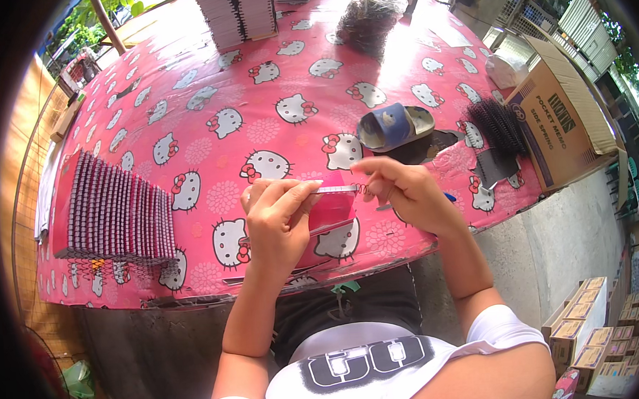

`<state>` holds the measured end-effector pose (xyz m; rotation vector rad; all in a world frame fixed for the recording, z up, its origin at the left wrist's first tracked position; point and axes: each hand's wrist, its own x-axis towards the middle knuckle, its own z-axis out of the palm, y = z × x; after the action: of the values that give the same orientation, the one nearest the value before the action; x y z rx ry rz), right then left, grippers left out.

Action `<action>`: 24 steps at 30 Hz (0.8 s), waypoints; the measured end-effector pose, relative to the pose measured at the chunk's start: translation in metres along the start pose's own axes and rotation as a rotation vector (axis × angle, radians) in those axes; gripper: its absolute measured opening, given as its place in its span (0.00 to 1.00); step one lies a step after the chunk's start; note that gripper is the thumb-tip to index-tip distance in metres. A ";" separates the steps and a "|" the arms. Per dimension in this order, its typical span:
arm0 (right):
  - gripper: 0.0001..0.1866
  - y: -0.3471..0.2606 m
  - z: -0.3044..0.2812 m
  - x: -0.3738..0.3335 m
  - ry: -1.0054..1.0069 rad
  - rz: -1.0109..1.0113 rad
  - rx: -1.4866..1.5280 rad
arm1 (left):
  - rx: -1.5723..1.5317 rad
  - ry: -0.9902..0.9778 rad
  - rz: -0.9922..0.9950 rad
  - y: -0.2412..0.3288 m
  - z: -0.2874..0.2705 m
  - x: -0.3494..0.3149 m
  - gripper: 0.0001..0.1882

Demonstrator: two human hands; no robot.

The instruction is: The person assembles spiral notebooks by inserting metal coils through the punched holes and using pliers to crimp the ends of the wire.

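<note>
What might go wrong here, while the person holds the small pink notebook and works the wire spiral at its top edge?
1. The right hand pinches the spiral's end, and the thin wire might slip or prick a fingertip.
2. The left hand holds the pink notebook above the table's near edge; if it slips, it may fall into the lap.
3. The row of standing notebooks sits close to the left elbow's side; a bump could topple it.

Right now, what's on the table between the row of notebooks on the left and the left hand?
Head view: only bare pink cat-print tablecloth lies between the notebook row and the left hand, which holds a pink notebook.
</note>
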<state>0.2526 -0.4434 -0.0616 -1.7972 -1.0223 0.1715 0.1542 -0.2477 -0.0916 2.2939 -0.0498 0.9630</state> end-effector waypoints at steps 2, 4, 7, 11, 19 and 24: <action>0.07 -0.004 0.005 -0.001 0.040 -0.025 -0.074 | 0.007 0.002 0.003 -0.001 -0.001 -0.001 0.10; 0.07 0.003 0.007 -0.004 0.120 -0.173 -0.303 | 0.012 0.007 0.017 0.000 0.001 0.000 0.10; 0.06 -0.002 0.017 0.003 0.192 -0.172 -0.313 | 0.037 0.019 0.030 0.003 0.000 0.001 0.10; 0.10 0.004 0.018 0.000 0.103 -0.131 -0.374 | 0.037 0.031 0.032 0.003 0.001 0.000 0.10; 0.11 -0.006 0.024 0.008 0.135 -0.175 -0.347 | 0.047 0.036 0.030 0.004 0.000 -0.002 0.10; 0.07 -0.004 0.036 0.005 0.245 -0.180 -0.399 | 0.053 0.056 0.037 0.004 0.002 -0.003 0.10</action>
<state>0.2343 -0.4146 -0.0738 -2.0055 -1.0856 -0.3808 0.1520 -0.2527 -0.0923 2.3201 -0.0433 1.0587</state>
